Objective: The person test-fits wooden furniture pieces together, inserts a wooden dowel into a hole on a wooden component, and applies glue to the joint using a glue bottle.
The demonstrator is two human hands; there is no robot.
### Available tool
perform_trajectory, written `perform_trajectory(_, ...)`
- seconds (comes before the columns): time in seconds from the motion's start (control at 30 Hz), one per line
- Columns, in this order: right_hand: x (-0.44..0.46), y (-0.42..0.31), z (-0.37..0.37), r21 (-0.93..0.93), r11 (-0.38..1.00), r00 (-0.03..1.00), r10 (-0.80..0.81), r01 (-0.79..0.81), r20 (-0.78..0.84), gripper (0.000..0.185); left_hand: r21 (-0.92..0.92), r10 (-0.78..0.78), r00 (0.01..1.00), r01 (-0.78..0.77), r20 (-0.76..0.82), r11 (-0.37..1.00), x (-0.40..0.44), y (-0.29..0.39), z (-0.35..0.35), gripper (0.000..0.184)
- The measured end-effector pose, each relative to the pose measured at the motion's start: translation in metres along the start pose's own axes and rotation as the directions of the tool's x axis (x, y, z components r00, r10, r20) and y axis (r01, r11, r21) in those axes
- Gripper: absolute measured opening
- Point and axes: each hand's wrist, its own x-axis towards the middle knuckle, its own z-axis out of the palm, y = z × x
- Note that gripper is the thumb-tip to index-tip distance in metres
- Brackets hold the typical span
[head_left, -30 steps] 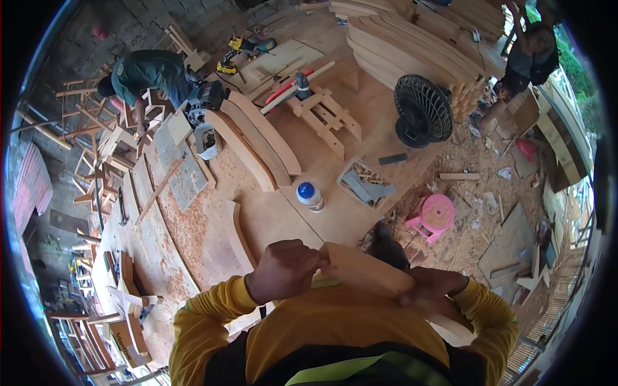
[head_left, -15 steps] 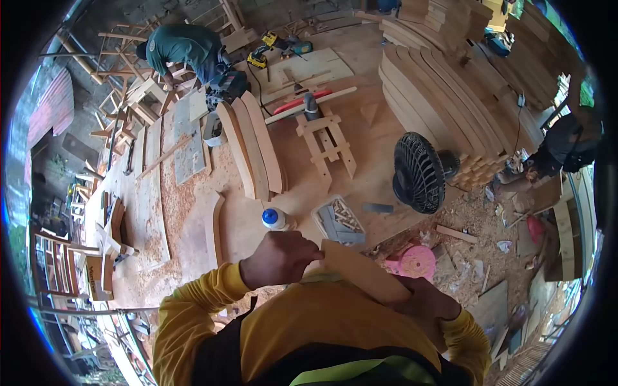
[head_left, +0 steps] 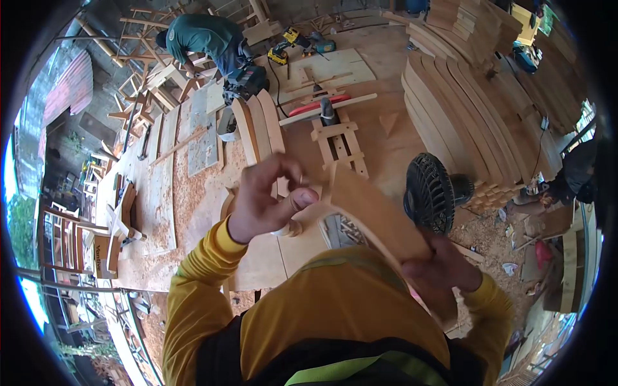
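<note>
The left hand [head_left: 267, 201] hides most of a bottle [head_left: 290, 229], and blur obscures whether its fingertips touch the curved board [head_left: 378, 211]. Some fingers of the right hand [head_left: 445, 262] vanish behind that board. The yellow shirt [head_left: 341, 302] covers part of the tray [head_left: 329, 234]. The lens's dark rim crops another person [head_left: 576, 172] (far right). Lettering on the box [head_left: 102, 257] is too small to read.

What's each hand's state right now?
Left hand: open, fingers curled, beside the wooden piece's upper end; contact can't be told.
Right hand: closed, holding that piece's lower end.
</note>
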Motion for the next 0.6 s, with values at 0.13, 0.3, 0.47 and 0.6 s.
perform_trajectory(0.13,0.079,-0.075,-0.020,-0.012,0.975,0.974,-0.220,0.220,-0.051,0.050,-0.649,0.086,0.975,-0.201,-0.204,0.734,0.063,0.001,0.029,0.107)
perform_trajectory(0.3,0.223,-0.143,-0.012,-0.361,0.898,0.963,-0.196,0.252,0.184,0.064,-0.586,-0.095,0.892,-0.207,-0.442,0.783,0.126,-0.028,-0.058,0.058)
perform_trajectory(0.47,0.376,-0.141,-0.072,-0.914,0.308,0.961,0.005,0.263,0.278,0.068,-0.096,-0.195,0.848,0.169,-0.493,0.981,0.109,-0.105,-0.149,0.047)
perform_trajectory(0.6,0.530,-0.056,-0.145,-0.975,0.065,0.971,0.091,0.214,0.219,0.055,0.611,-0.105,0.933,0.306,-0.343,0.730,0.065,-0.237,-0.154,0.075)
